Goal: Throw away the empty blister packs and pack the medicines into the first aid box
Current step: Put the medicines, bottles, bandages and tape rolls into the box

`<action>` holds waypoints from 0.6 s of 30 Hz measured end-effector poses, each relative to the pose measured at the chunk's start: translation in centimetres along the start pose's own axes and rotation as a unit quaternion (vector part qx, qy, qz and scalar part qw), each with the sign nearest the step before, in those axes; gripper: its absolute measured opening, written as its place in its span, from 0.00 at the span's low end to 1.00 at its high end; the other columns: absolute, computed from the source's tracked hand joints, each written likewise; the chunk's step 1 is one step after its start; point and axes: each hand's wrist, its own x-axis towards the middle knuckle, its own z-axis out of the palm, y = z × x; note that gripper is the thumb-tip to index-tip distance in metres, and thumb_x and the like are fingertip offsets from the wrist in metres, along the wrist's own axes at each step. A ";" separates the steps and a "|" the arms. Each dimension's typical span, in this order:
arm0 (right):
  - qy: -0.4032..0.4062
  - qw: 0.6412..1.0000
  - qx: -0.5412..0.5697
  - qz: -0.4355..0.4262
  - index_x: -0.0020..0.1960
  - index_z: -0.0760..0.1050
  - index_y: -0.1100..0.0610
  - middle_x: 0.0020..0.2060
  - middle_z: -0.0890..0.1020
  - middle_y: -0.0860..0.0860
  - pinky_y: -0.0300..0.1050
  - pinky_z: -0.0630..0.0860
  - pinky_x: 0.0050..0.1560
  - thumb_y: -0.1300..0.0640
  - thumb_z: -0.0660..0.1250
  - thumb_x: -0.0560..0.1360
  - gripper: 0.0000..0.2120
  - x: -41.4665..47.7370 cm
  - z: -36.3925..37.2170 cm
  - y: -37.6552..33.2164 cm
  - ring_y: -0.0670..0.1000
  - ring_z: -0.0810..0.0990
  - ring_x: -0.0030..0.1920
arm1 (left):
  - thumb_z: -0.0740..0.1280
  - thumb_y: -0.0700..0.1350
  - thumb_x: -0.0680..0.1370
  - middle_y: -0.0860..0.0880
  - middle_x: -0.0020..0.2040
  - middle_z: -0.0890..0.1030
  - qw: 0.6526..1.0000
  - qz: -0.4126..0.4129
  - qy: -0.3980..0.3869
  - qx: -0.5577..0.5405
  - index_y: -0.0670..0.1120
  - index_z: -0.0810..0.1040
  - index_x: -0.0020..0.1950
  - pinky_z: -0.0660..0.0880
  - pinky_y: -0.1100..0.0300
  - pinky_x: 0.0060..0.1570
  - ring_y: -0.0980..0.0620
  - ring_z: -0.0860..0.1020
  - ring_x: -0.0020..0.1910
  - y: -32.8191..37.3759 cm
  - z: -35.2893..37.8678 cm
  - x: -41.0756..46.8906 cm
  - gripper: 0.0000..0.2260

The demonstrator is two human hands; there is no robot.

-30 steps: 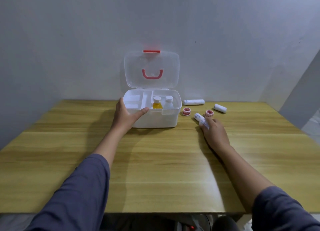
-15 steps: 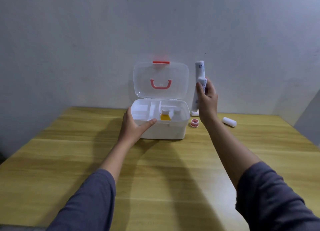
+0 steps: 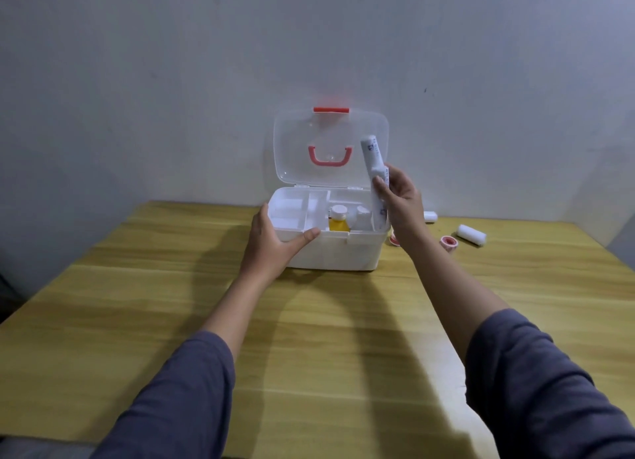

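Note:
The white first aid box (image 3: 338, 254) stands open on the wooden table, its clear lid (image 3: 302, 146) with a red handle upright. Inside sit a yellow bottle (image 3: 338, 219) with a white cap and a white bottle (image 3: 360, 214). My left hand (image 3: 275, 242) grips the box's front left rim. My right hand (image 3: 400, 201) holds a long white tube (image 3: 372, 159) nearly upright over the box's right end, the tube's lower end reaching into the box.
To the right of the box lie a white gauze roll (image 3: 471, 234), a red-rimmed tape roll (image 3: 448, 242), another tape roll (image 3: 394, 240) partly behind my wrist, and a white item (image 3: 430, 216) by the wall. The wall stands close behind the box.
My right hand picked the white tube up from the table, lifted it upright, then brought it leftward and down over the box's right end. My left hand stayed on the box.

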 end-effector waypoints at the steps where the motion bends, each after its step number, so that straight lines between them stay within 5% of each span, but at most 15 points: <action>1: -0.009 1.000 -0.001 0.006 0.61 0.73 0.61 0.44 0.78 0.50 0.38 0.75 0.47 0.61 0.64 0.76 0.14 -0.3 -0.2 0.5 0.45 0.76 0.45 | 0.75 0.64 0.63 0.48 0.68 0.70 1.000 0.000 0.001 0.000 0.48 0.64 0.73 0.68 0.59 0.61 0.50 0.69 0.67 0.0 0.0 0.0 0.44; 8: -0.012 1.000 0.000 0.001 0.62 0.69 0.65 0.45 0.79 0.50 0.33 0.78 0.44 0.64 0.62 0.76 0.15 -1.2 -1.4 0.7 0.37 0.80 0.42 | 0.75 0.61 0.65 0.48 0.71 0.68 1.000 -0.009 -0.007 -0.002 0.47 0.61 0.74 0.64 0.62 0.61 0.51 0.66 0.70 0.3 -0.1 -0.1 0.44; 18: -0.024 0.999 -0.032 -0.024 0.60 0.71 0.64 0.46 0.79 0.53 0.34 0.77 0.46 0.66 0.63 0.76 0.13 -0.9 -2.6 -0.2 0.43 0.80 0.44 | 0.75 0.61 0.65 0.48 0.71 0.67 1.000 -0.018 -0.009 -0.002 0.47 0.61 0.75 0.64 0.61 0.62 0.50 0.66 0.70 0.5 -0.1 0.0 0.44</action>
